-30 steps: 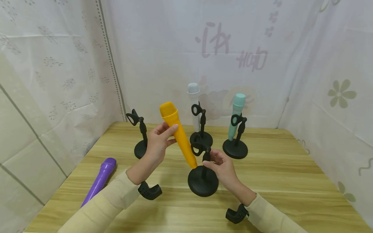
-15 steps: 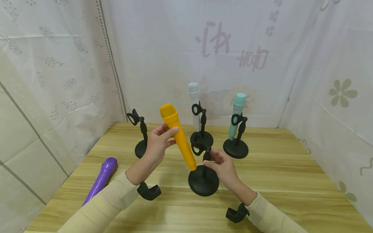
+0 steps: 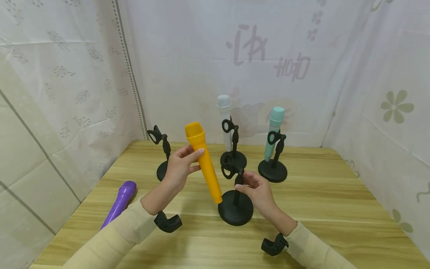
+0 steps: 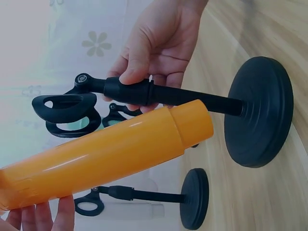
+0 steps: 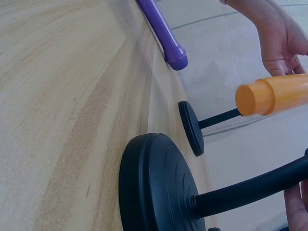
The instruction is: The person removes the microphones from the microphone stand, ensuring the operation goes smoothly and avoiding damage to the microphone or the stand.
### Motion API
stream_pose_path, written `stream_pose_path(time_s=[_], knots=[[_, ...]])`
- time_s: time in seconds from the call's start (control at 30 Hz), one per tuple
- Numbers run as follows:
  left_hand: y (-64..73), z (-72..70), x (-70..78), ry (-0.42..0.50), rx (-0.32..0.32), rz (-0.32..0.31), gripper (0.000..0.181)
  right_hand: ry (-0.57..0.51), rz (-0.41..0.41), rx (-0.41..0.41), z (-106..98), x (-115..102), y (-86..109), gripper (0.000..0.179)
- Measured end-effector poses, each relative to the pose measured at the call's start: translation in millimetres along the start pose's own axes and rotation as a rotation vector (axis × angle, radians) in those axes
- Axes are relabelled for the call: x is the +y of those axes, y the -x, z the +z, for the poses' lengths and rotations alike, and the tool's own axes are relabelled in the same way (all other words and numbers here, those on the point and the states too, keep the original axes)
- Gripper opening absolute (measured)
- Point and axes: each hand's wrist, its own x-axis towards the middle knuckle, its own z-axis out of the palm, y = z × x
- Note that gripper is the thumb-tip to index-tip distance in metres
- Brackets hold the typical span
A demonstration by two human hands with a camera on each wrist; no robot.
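Observation:
My left hand (image 3: 178, 167) grips an orange microphone (image 3: 207, 167) just below its mesh head. It leans with the head up and to the left, its lower end overlapping the edge of a black stand's round base in the head view. That microphone stand (image 3: 236, 207) stands upright on the table, its ring clip vacant. My right hand (image 3: 258, 190) pinches the stand's upright between thumb and fingers, below the clip. In the left wrist view, the orange microphone (image 4: 106, 151) passes beside the stand's stem (image 4: 192, 98), apart from the clip.
A white microphone (image 3: 224, 108) and a mint-green microphone (image 3: 276, 117) are held in stands at the back. Another stand (image 3: 162, 149) with a vacant clip is at back left. A purple microphone (image 3: 120, 201) lies on the wooden table (image 3: 319, 209) at left, beside my left sleeve.
My left hand has drawn the orange microphone slightly down and its lower end to the left, away from the stand's stem, making it more upright. The right hand keeps its hold on the stand.

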Motion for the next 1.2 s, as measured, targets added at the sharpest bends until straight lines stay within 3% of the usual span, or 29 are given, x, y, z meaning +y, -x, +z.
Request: stream_pose_path(time_s=[0.77, 1.2], knots=[[13.0, -22.8, 2.0, -0.148, -0.036, -0.105, 0.042, -0.068, -0.012, 0.008, 0.5, -2.9, -5.5, 0.035], [17.2, -46.0, -0.3, -0.224, -0.065, -0.188, 0.043, -0.012, -0.024, 0.026, 5.5, -13.2, -20.8, 0.038]])
